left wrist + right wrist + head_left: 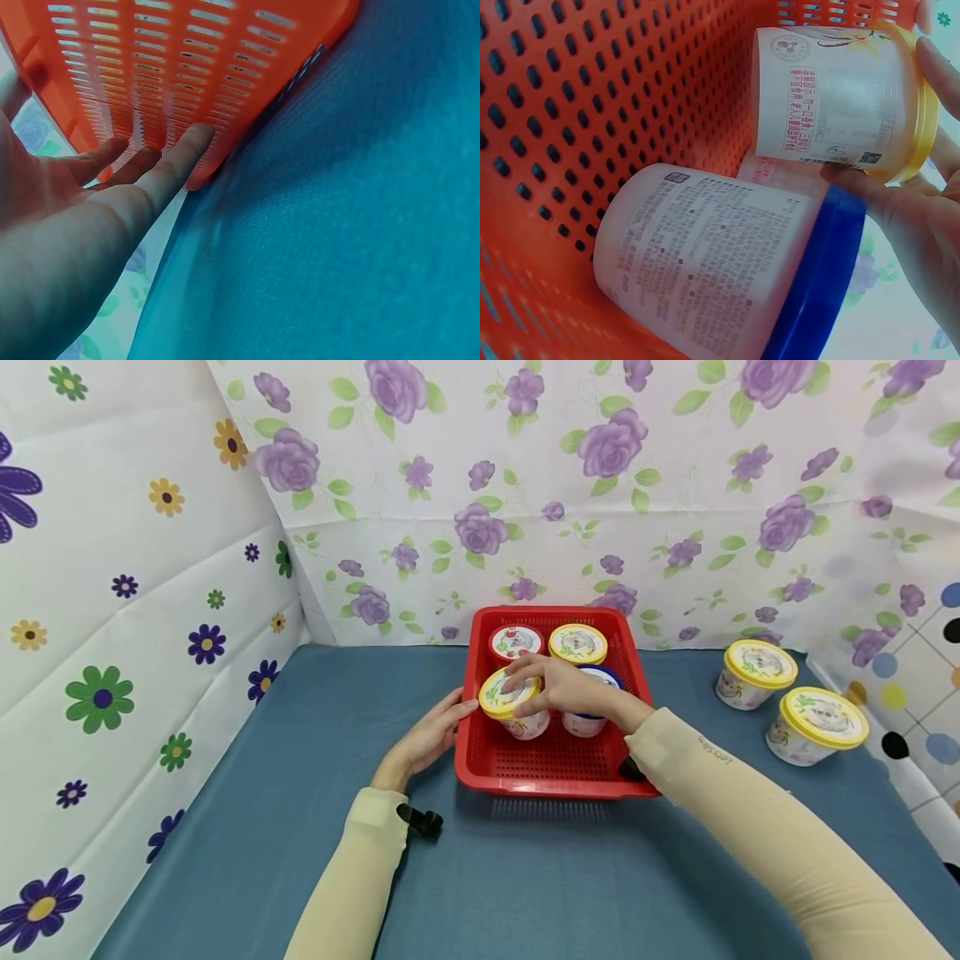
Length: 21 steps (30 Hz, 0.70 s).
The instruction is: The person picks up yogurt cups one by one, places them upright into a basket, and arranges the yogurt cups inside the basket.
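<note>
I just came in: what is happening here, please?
A person's right hand grips the front yellow-lidded tub in a red basket; the left hand touches its side. A red-lidded tub, a blue-lidded tub and a rear yellow-lidded tub share it. Two other yellow-lidded tubs stand on the blue cloth.

We had the basket (551,766) on the table (555,877), our left grip (427,739) against its left wall and our right grip (558,685) inside its rim. In the right grip was the first tub (521,724); just right of it, the second tub (583,724) stood in the basket. Ahead of the right grip we had the third tub (516,642) to the left and the fourth tub (577,643) to the right. Well right of both grips, on the table, stood the fifth tub (757,668) and, nearer us, the sixth tub (821,724).
</note>
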Each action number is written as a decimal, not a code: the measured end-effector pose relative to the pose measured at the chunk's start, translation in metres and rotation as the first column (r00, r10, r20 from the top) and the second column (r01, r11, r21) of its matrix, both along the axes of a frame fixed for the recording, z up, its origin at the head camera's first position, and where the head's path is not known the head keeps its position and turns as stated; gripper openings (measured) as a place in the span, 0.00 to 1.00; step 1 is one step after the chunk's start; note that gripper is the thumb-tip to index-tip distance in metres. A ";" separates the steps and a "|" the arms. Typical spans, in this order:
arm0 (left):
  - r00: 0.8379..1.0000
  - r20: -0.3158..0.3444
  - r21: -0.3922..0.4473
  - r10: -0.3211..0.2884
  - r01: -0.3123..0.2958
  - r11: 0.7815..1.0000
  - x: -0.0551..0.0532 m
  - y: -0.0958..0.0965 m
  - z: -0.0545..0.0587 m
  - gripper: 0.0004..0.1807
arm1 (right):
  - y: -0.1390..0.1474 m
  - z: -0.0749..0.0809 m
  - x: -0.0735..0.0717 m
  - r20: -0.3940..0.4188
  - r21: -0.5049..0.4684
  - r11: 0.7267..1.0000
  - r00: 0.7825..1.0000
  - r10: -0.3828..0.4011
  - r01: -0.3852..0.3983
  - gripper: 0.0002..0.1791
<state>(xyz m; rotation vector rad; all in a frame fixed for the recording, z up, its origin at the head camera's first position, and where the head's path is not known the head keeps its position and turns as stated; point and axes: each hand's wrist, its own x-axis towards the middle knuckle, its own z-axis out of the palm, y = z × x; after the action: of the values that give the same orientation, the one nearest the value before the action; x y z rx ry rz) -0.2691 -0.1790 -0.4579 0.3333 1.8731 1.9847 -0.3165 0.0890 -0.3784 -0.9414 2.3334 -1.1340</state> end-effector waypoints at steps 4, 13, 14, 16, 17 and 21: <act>1.000 0.006 -0.002 0.002 -0.002 1.000 0.000 0.000 0.001 0.35 | 0.000 -0.001 0.000 0.031 0.015 1.000 0.999 0.016 -0.016 0.19; 1.000 -0.005 0.013 -0.008 0.008 1.000 0.000 0.000 0.000 0.33 | 0.001 0.009 0.006 -0.092 0.137 0.988 0.993 0.079 -0.066 0.17; 1.000 -0.008 0.015 -0.009 0.009 1.000 0.000 0.000 -0.001 0.33 | 0.002 0.010 0.006 -0.106 0.152 0.986 0.991 0.079 -0.063 0.17; 1.000 -0.010 0.019 -0.010 0.010 1.000 0.000 -0.001 -0.001 0.33 | 0.004 0.013 0.006 -0.121 0.180 0.983 0.990 0.070 -0.047 0.17; 1.000 -0.010 0.020 -0.009 0.009 1.000 0.000 -0.001 -0.001 0.33 | 0.006 0.015 0.006 -0.126 0.190 0.981 0.990 0.068 -0.043 0.17; 1.000 -0.013 0.018 -0.011 0.012 1.000 0.000 -0.001 -0.002 0.34 | 0.009 0.017 0.006 -0.137 0.227 0.973 0.989 0.061 -0.029 0.18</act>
<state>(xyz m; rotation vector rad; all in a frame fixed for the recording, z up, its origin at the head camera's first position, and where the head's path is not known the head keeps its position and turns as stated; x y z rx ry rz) -0.2696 -0.1804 -0.4602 0.3623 1.8586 1.9971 -0.3105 0.0980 -0.3613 -1.0145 2.4757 -0.7861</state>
